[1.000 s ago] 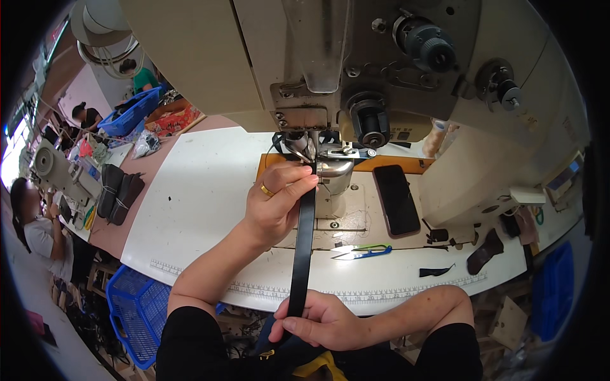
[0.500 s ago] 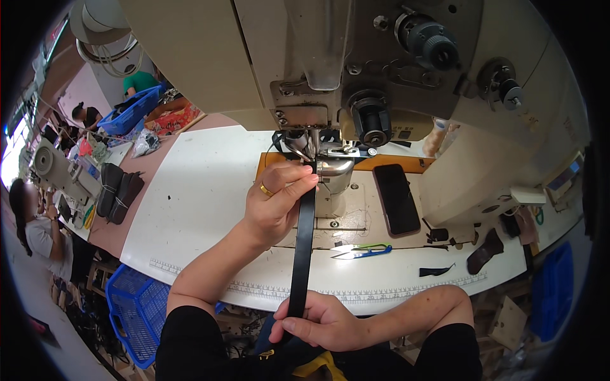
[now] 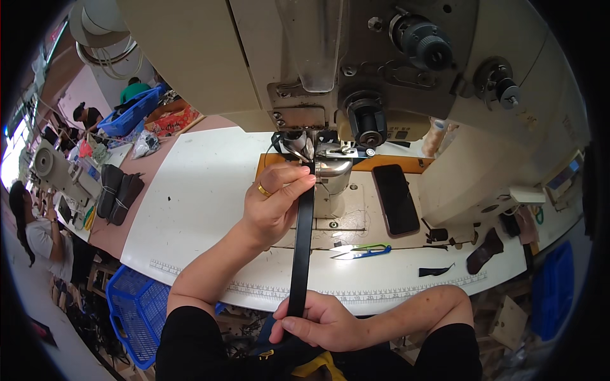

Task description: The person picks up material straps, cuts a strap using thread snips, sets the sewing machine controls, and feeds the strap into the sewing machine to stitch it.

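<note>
A black strap (image 3: 302, 254) runs from the needle area of a sewing machine (image 3: 305, 120) down toward my lap. Close below the presser foot, my left hand (image 3: 276, 197), with a gold ring on one finger, pinches the strap's upper part between thumb and fingers. Down at the table's front edge, my right hand (image 3: 324, 320) is closed around the lower part, thumb on top. Between the hands the strap looks taut and straight. Its far end is hidden beneath the machine head.
Right of the machine post lie a dark phone (image 3: 396, 200), thread snips (image 3: 361, 252) and a brown leather piece (image 3: 485, 252). Blue baskets (image 3: 136, 311) stand below the table. Bundled dark pieces (image 3: 119, 193) rest on the left, where other people sit farther off.
Both hands keep their grip on the strap and stay almost in place. The view has shifted very slightly.
</note>
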Available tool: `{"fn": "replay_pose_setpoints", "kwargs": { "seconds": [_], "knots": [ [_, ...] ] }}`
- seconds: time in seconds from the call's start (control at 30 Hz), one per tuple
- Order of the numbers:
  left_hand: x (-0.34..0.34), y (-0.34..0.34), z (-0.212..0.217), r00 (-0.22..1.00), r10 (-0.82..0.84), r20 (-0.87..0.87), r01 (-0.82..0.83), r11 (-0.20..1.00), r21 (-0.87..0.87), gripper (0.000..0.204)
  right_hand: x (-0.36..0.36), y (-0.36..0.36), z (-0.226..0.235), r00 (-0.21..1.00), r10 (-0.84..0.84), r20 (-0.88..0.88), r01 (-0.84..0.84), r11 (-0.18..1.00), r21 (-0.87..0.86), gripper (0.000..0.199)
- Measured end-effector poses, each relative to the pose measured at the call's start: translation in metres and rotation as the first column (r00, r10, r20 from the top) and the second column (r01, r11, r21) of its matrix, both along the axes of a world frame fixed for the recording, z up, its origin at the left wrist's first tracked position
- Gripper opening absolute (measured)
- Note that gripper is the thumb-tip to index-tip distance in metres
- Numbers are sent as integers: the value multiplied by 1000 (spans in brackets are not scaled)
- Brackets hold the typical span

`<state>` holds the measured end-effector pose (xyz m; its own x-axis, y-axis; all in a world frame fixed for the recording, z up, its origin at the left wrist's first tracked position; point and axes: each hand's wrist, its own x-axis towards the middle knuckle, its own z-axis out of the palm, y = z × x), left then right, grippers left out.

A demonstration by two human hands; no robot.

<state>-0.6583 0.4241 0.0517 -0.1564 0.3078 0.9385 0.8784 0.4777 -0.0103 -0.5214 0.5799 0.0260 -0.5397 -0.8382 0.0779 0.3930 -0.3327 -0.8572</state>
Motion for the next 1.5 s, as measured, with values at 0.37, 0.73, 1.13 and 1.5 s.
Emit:
{"fn": "replay_pose_setpoints", "kwargs": {
  "seconds": [0.37,0.73,1.13,1.5],
  "knots": [
    [-1,-1,-2,1000,-11,-9,11,1000,6,32,1,0,3,1000,5,22,-5,1000,9,18],
    [-2,-1,-3,1000,3,-5,-3,1000,2,34,0,1,4,1000,15,13,-15,1000,-4,19],
    [-1,-2,-3,1000,4,7,-4,1000,1,36,1,0,2,1000,4,0,-4,1000,-7,18],
    [-2,0,-2,1000,3,-20,-2,1000,9,32,1,0,2,1000,8,1,-8,1000,6,19]
  ]
}}
